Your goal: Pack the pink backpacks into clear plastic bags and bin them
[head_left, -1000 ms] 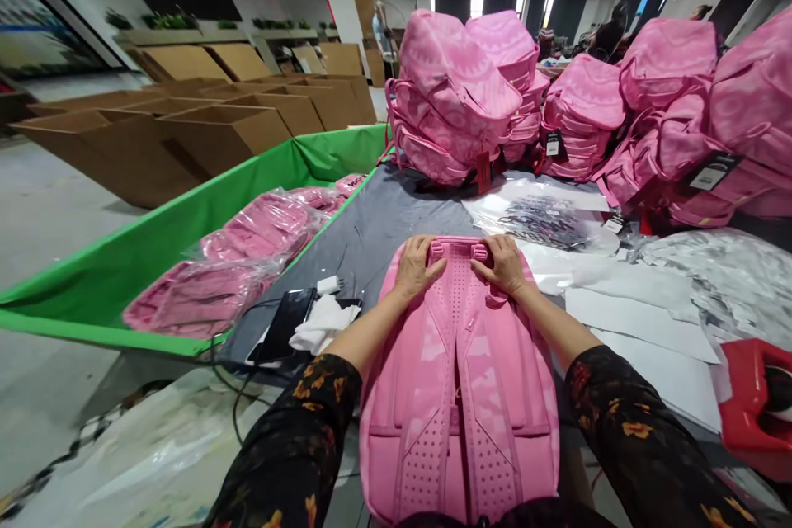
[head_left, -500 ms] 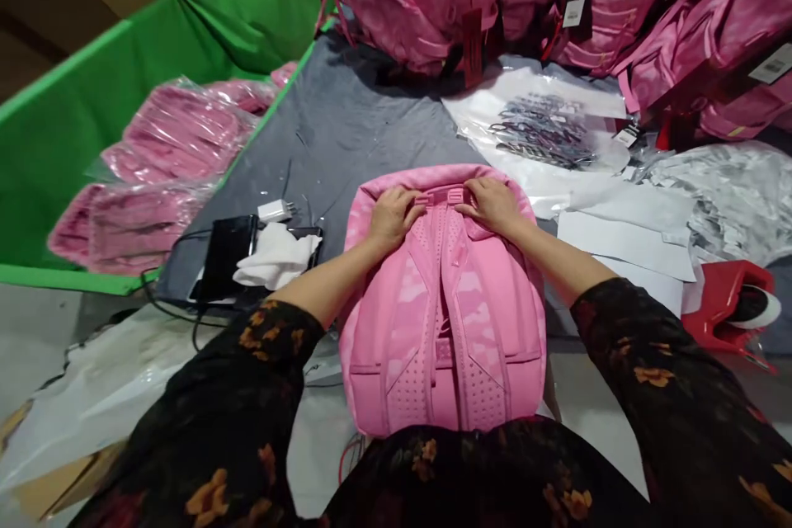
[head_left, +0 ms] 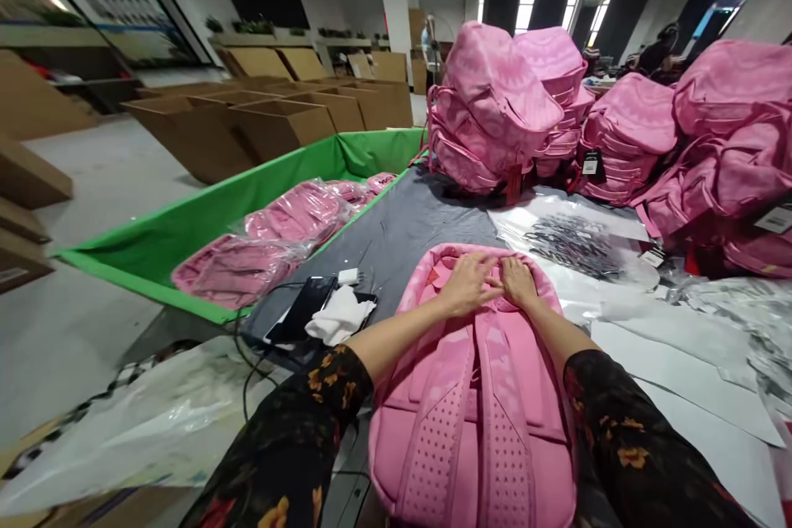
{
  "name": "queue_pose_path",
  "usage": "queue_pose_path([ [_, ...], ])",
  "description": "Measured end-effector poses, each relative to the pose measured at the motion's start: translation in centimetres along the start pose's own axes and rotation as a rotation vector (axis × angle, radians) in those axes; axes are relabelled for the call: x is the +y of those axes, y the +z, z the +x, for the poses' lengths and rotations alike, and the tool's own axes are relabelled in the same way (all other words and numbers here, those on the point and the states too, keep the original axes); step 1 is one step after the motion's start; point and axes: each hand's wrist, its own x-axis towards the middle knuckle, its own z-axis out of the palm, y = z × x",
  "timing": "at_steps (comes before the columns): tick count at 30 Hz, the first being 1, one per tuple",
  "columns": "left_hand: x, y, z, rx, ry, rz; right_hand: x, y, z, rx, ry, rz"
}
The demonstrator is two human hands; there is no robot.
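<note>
A pink backpack [head_left: 426, 429] lies in front of me with its back panel and two shoulder straps facing up. My left hand [head_left: 470, 285] is over the upper left part of the panel, fingers stretched toward the middle and slightly apart. Close beside it, my right hand [head_left: 518, 282] has its fingers curled at the backpack's top, near the handle. What lies under those fingertips is hidden.
Beyond are piled pink backpacks [head_left: 488, 115] with tags. Left, a green bin [head_left: 142, 239] holds bagged pink packs. A phone [head_left: 313, 305], white cloth [head_left: 340, 315] and charger [head_left: 350, 276] lie nearby. White papers [head_left: 686, 371] and plastic-bagged cords [head_left: 569, 243] are right.
The view has tilted up, showing brown boxes and the room. My left hand has moved inward from the strap top, its fingers straighter; both hands are now closer together.
</note>
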Motion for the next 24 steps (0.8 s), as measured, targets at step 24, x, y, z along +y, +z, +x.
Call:
queue_pose_path([
  [24, -0.7, 3.1, 1.8, -0.123, -0.169, 0.100, 4.3, -5.4, 8.1, -0.301, 0.153, -0.151],
])
